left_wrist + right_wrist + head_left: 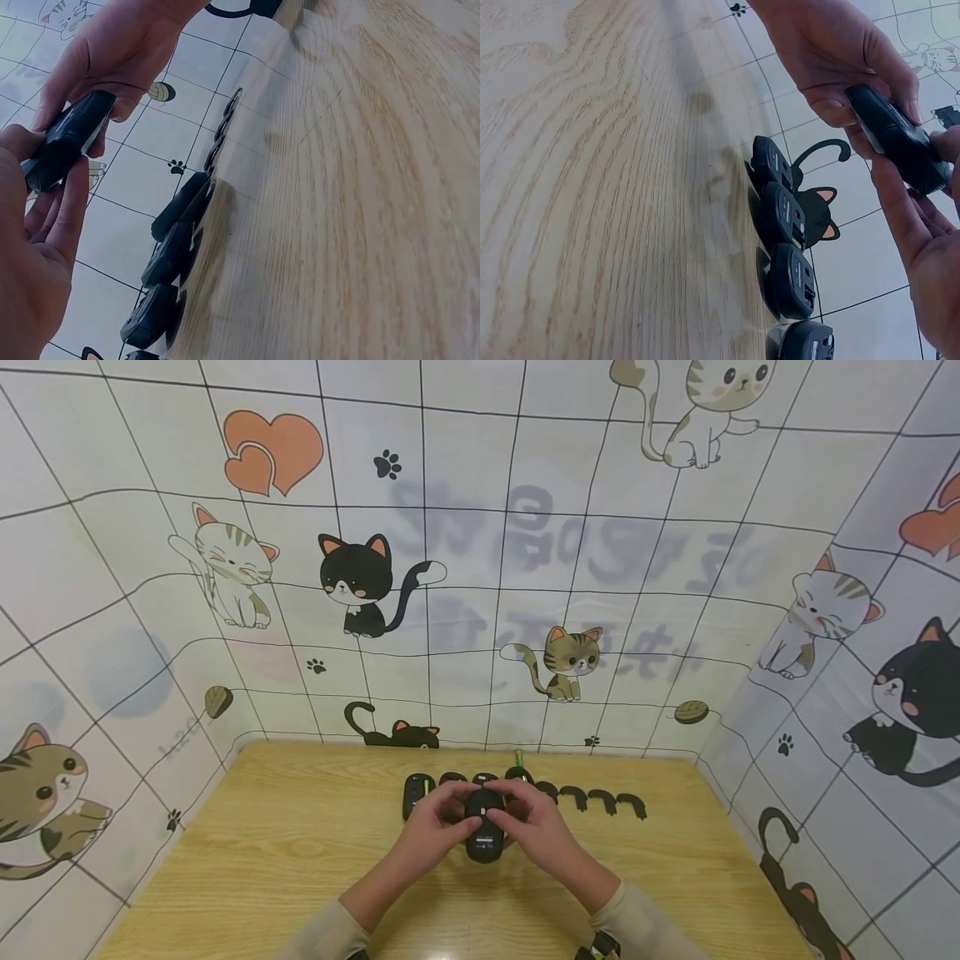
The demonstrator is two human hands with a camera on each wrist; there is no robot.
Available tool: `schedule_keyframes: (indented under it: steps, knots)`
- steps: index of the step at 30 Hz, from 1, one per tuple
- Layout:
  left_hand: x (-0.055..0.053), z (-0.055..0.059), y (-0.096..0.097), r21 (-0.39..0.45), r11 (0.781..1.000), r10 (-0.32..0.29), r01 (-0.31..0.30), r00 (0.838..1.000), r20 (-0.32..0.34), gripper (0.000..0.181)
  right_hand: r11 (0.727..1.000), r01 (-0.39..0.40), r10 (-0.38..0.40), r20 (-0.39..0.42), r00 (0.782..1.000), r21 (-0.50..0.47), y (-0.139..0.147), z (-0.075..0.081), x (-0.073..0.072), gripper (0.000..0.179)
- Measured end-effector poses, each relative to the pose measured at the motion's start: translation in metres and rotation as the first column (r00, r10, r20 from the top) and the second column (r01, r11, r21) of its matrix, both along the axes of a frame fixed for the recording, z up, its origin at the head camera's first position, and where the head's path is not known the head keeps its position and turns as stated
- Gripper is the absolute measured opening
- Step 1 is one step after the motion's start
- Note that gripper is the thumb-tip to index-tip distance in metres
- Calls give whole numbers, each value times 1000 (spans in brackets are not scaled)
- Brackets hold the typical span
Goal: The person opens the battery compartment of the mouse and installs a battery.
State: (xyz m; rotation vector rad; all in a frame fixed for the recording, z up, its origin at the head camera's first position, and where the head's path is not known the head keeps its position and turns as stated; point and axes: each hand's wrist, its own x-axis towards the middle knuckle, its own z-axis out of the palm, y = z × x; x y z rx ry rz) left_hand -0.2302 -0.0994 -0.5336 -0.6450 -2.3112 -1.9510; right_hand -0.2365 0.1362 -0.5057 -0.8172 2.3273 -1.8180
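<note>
Between both hands a black computer mouse [483,845] is held up, with its labelled underside towards the head camera. My left hand [438,821] grips its left side, thumb on the underside. Opposite, my right hand [534,822] holds the right side, its thumb also pressing the underside near the middle. Both wrist views show the mouse [71,139] edge-on above the table, fingers of the two hands around it. Behind the hands, more black mice [418,791] lie underside up in a row, partly covered by the fingers in the head view.
Several curved black pieces [602,800] continue the row to the right on the wooden table [300,827]. A thin green item [519,757] sticks up behind the row. A white cat-print curtain [465,552] encloses the back and sides.
</note>
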Motion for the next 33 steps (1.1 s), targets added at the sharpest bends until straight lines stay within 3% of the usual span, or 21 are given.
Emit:
schedule_keyframes:
  steps: [10,33]
  knots:
    - [1,1,1,15,1000,-20,19,999,38,41,998,-37,35,47,998,58,3,3,-1,47]
    - [1,1,0,33,997,-72,69,993,90,44,997,-66,62,105,992,30,6,1,-5,45]
